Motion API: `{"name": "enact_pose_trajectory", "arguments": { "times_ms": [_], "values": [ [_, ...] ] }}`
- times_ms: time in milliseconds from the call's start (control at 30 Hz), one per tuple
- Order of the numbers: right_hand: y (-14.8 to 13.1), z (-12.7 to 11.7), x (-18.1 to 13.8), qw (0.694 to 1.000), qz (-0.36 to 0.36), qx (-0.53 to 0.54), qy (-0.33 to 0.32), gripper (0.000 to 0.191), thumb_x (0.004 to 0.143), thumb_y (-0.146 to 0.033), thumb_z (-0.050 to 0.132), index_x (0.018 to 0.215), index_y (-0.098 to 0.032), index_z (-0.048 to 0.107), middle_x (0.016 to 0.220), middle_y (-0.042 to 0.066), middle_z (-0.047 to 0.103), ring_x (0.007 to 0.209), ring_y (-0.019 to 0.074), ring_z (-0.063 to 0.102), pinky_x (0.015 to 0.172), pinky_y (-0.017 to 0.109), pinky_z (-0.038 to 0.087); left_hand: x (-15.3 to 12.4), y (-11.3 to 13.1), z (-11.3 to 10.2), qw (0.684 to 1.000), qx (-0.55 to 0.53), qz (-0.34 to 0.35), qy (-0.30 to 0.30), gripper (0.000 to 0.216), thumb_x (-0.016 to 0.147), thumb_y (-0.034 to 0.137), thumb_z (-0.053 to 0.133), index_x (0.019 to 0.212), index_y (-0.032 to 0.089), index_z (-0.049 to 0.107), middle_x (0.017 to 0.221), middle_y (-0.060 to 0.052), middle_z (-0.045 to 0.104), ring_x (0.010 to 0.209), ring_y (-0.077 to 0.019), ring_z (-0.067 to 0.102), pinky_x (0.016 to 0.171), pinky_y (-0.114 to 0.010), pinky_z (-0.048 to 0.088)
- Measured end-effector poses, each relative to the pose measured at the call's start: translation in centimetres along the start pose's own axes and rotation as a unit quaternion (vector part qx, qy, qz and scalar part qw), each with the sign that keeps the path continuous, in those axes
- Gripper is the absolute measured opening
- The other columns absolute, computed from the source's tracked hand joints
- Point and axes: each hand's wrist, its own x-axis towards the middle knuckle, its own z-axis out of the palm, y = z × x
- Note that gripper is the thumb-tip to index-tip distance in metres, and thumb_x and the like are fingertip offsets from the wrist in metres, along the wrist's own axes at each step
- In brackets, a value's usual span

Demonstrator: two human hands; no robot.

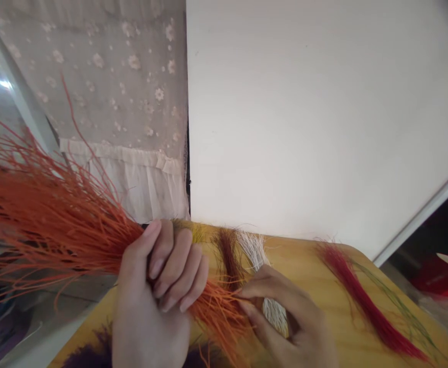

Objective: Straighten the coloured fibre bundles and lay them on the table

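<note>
A thick bundle of orange fibre strands (66,220) is gripped around its middle by my left hand (162,286). Its longer end fans out to the left, past the table's edge, and the shorter end (219,312) sticks out to the right. At that shorter end, the thumb and forefinger of my right hand (288,317) pinch together on the strand tips. How many strands they hold cannot be made out. Behind my right hand lies a white strand bundle (254,250), partly covered by it.
On the wooden table (304,255) lie a brown bundle (229,255), a crimson bundle (373,306), thin green strands (396,301), yellow strands (196,234) and dark purple fibres (89,350). A white panel (315,112) and a lace curtain (120,92) stand behind. A red object (442,276) sits right.
</note>
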Motion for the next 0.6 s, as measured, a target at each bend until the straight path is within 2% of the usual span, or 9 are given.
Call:
{"name": "enact_pose_trajectory", "arguments": {
  "times_ms": [167,300,433,533,600],
  "values": [
    [0.0,-0.5,0.1,1.0,0.011,0.004,0.005,0.009,0.083,-0.011,0.066,0.084,-0.019,0.071,0.067,0.001,0.065,0.061,0.011,0.062,0.056,0.02,0.052,0.2,0.4,-0.2,0.998,0.0,0.043,0.05,0.042,0.094,0.019,0.042,0.053,0.019,0.031,0.045,0.009,0.011,0.035,-0.006,0.005,0.028,-0.017,0.02],
    [0.0,-0.5,0.0,1.0,0.005,0.007,0.0,0.011,0.083,-0.011,0.066,0.086,-0.02,0.071,0.067,0.0,0.065,0.061,0.0103,0.062,0.057,0.02,0.051,0.2,0.4,0.0,0.996,-0.001,0.049,0.07,0.042,0.094,0.02,0.042,0.053,0.019,0.03,0.044,0.009,0.012,0.035,-0.006,0.005,0.027,-0.017,0.02],
    [-0.1,-1.0,-0.3,0.999,0.031,0.006,0.007,0.01,0.087,-0.015,0.062,0.084,-0.023,0.068,0.068,-0.001,0.064,0.062,0.01,0.06,0.057,0.02,0.05,0.1,0.3,0.1,0.992,-0.008,0.066,0.111,0.04,0.093,0.017,0.043,0.055,0.019,0.031,0.045,0.009,0.014,0.036,-0.0062,0.007,0.028,-0.017,0.02],
    [-0.7,-2.1,-0.2,0.999,0.043,-0.009,-0.022,0.009,0.088,-0.018,0.062,0.087,-0.024,0.069,0.069,-0.002,0.064,0.062,0.0102,0.062,0.058,0.018,0.051,0.1,0.5,-0.1,0.983,-0.006,0.105,0.152,0.04,0.092,0.015,0.044,0.055,0.019,0.03,0.047,0.008,0.015,0.037,-0.0063,0.009,0.03,-0.017,0.02],
    [-1.2,-3.0,-0.1,0.997,0.042,-0.017,-0.056,0.009,0.087,-0.02,0.064,0.091,-0.026,0.07,0.069,-0.002,0.066,0.063,0.011,0.064,0.058,0.018,0.053,0.0,0.7,-0.2,0.979,0.005,0.133,0.157,0.039,0.093,0.014,0.043,0.056,0.018,0.03,0.047,0.008,0.016,0.038,-0.0065,0.009,0.031,-0.018,0.02]
  ]
}}
